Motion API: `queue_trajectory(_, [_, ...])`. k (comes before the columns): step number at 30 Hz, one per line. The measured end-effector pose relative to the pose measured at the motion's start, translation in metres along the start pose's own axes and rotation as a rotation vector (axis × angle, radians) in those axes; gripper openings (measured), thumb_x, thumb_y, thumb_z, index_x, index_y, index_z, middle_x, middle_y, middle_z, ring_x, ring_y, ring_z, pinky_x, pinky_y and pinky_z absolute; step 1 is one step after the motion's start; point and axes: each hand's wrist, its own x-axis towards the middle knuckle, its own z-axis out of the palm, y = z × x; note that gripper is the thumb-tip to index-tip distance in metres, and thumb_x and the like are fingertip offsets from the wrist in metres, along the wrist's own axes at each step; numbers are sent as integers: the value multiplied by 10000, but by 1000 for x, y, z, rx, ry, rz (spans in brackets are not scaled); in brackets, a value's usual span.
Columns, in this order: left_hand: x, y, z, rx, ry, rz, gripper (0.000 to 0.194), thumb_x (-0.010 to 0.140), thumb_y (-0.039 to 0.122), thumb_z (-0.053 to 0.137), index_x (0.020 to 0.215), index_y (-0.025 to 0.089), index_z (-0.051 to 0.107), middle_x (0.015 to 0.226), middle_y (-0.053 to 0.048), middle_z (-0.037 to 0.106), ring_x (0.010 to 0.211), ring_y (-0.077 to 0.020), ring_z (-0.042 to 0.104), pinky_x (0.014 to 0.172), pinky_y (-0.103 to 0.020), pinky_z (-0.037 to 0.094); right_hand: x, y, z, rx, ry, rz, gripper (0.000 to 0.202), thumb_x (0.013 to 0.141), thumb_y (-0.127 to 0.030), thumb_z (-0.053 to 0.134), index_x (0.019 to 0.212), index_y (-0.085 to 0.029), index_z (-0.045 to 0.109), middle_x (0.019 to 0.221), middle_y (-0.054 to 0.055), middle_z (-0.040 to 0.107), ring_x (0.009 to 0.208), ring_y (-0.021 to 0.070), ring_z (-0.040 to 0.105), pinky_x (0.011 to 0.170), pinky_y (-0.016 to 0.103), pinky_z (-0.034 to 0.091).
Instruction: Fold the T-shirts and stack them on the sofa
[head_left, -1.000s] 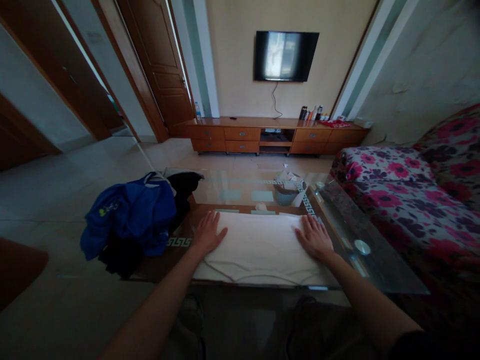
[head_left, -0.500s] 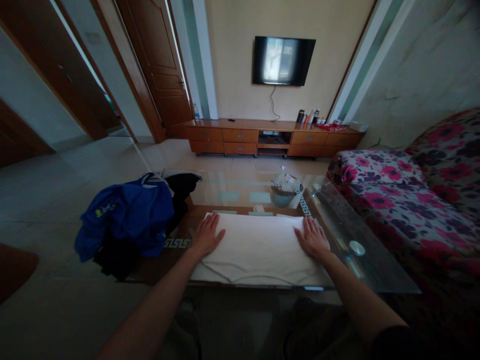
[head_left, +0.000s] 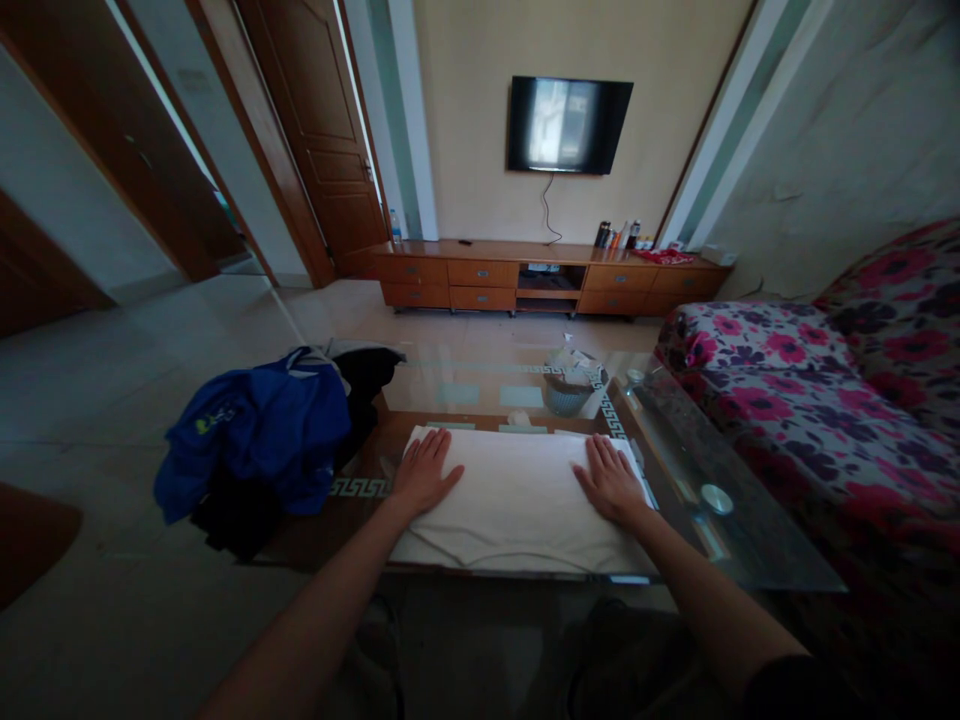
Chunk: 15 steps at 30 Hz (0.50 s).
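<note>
A folded white shirt (head_left: 514, 490) lies flat along the near edge of the glass coffee table (head_left: 757, 540), its neckline curve toward me. On its left part rests my left hand (head_left: 427, 475), palm down, fingers stretched forward and thumb out to the side. My right hand (head_left: 611, 482) lies the same way on the right part, thumb pointing inward. Neither hand grips the cloth. To the left, a heap of clothes with a blue garment (head_left: 262, 425) and black pieces (head_left: 236, 510) hangs over the table's left end.
A small basket (head_left: 566, 395) with crumpled papers shows beyond the shirt, perhaps through the glass. At right stands a flower-patterned sofa (head_left: 802, 400). A low wooden TV cabinet (head_left: 484, 272) with bottles (head_left: 621, 236) runs along the far wall under a television (head_left: 568, 125).
Both hands have slid inward over the shirt, the left one to the right and the right one to the left. The shirt stays flat in place.
</note>
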Motion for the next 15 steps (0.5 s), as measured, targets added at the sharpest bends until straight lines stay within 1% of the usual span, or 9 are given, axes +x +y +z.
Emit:
queue_trajectory(2, [0, 4, 0, -8, 19, 4, 739, 997, 584, 345, 1605, 171, 273, 1674, -110, 269, 1561, -275, 194, 1264, -481, 128, -2, -7, -4, 7, 6, -7, 825, 1020, -644, 147, 1635, -99, 225, 1694, 136, 173, 1577, 258, 81, 1270, 471, 73])
queue_trajectory(4, [-2, 8, 1, -23, 27, 37, 735, 999, 578, 350, 1607, 174, 267, 1680, -102, 254, 1564, -264, 186, 1265, -464, 130, -7, -17, -8, 20, 8, -38, 836, 1018, -651, 146, 1639, -96, 206, 1698, 137, 147, 1578, 261, 70, 1271, 473, 59])
queue_trajectory(8, [-6, 9, 1, -44, 1, 68, 728, 1006, 571, 340, 1605, 165, 268, 1682, -107, 250, 1557, -256, 210, 1257, -444, 166, -16, -36, -9, 54, -35, -105, 797, 1020, -655, 146, 1657, -175, 152, 1712, 92, 71, 1581, 251, 40, 1270, 478, 68])
queue_trajectory(10, [-7, 9, 0, -43, 0, 65, 713, 1009, 554, 346, 1607, 175, 264, 1682, -101, 252, 1557, -254, 212, 1258, -445, 163, -18, -41, -7, 55, -49, -109, 775, 1022, -653, 162, 1656, -206, 167, 1714, 75, 44, 1581, 259, 25, 1268, 491, 62])
queue_trajectory(12, [-7, 11, -4, -37, 12, 55, 701, 1007, 533, 365, 1606, 182, 269, 1681, -98, 258, 1559, -255, 204, 1263, -449, 151, -19, -42, -6, 48, -54, -103, 764, 1024, -645, 183, 1652, -210, 189, 1715, 72, 33, 1580, 268, 21, 1266, 498, 53])
queue_trajectory(15, [-7, 21, -12, -34, 36, 80, 669, 1012, 482, 379, 1601, 178, 288, 1685, -93, 250, 1566, -261, 175, 1270, -459, 132, -19, -44, -8, 40, -58, -93, 757, 1028, -632, 198, 1652, -203, 189, 1715, 78, 25, 1580, 282, 21, 1262, 512, 53])
